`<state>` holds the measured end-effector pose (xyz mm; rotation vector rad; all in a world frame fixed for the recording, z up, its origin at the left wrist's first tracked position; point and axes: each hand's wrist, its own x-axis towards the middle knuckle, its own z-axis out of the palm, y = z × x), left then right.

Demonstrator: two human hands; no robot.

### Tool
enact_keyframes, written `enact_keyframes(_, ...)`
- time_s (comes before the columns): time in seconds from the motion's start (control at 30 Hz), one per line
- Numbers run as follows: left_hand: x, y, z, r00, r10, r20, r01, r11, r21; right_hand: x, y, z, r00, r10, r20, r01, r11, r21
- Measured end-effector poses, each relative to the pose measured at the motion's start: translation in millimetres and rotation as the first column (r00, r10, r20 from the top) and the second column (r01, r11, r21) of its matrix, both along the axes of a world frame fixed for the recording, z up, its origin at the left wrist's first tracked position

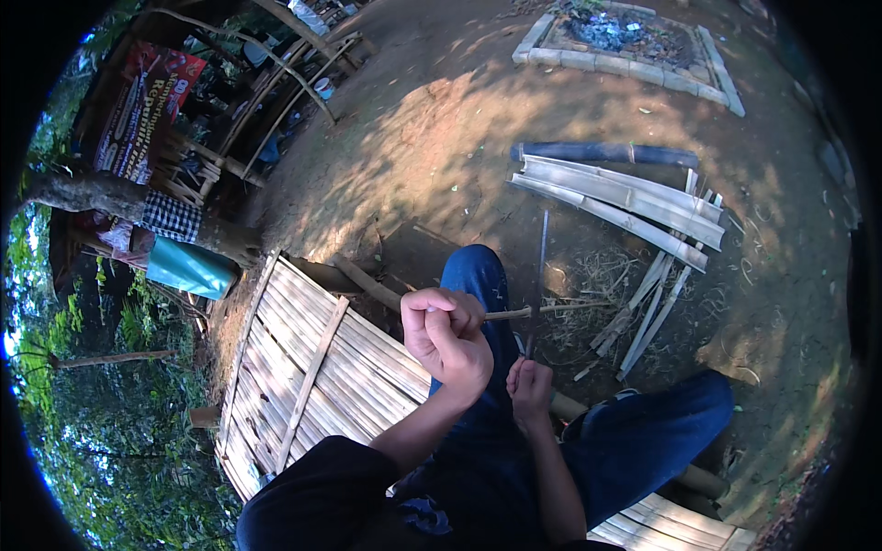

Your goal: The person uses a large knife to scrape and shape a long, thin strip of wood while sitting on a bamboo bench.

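My left hand is closed in a fist around a thin bamboo stick, held above my bent knee. The stick juts out to the right from the fist. My right hand is wrapped round the handle of a long, narrow machete, its blade pointing away from me. Blade and stick cross just right of the knee; whether they touch, I cannot tell. The fingers hide most of the machete's handle.
I sit on a bamboo slat platform. Split bamboo halves, a dark bamboo pole and thin strips lie on the dirt, with shavings around. Farther off are a brick-edged fire pit and a tree trunk.
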<state>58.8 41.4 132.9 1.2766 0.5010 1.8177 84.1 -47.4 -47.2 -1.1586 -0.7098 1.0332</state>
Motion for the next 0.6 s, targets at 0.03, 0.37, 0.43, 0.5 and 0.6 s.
enact_keyframes(0.03, -2, 1, 2, 1.0, 0.007, -0.013, -0.008, 1.0, -0.021, -4, -3, -5, 0.987, -0.005, -0.162, -0.007, 0.997, -0.079)
enact_keyframes(0.37, -10, -5, -7, 0.998, -0.064, 0.018, 0.063, 0.996, 0.068, 3, -3, 31, 0.944, 0.04, 0.328, -0.095, 0.983, 0.155)
enact_keyframes(0.43, -12, -1, -5, 1.0, -0.003, 0.002, 0.003, 1.0, -0.001, 1, 4, 18, 0.994, 0.108, -0.032, -0.106, 0.992, 0.066)
enact_keyframes(0.5, -20, 10, -3, 1.0, 0.025, 0.011, -0.025, 0.998, -0.058, 1, 8, 5, 0.953, 0.1, -0.286, -0.129, 0.988, -0.084)
enact_keyframes(0.6, -38, 22, -15, 0.996, 0.084, 0.041, -0.082, 0.995, -0.057, 3, 10, 0, 0.92, 0.054, -0.389, -0.18, 0.939, -0.294)
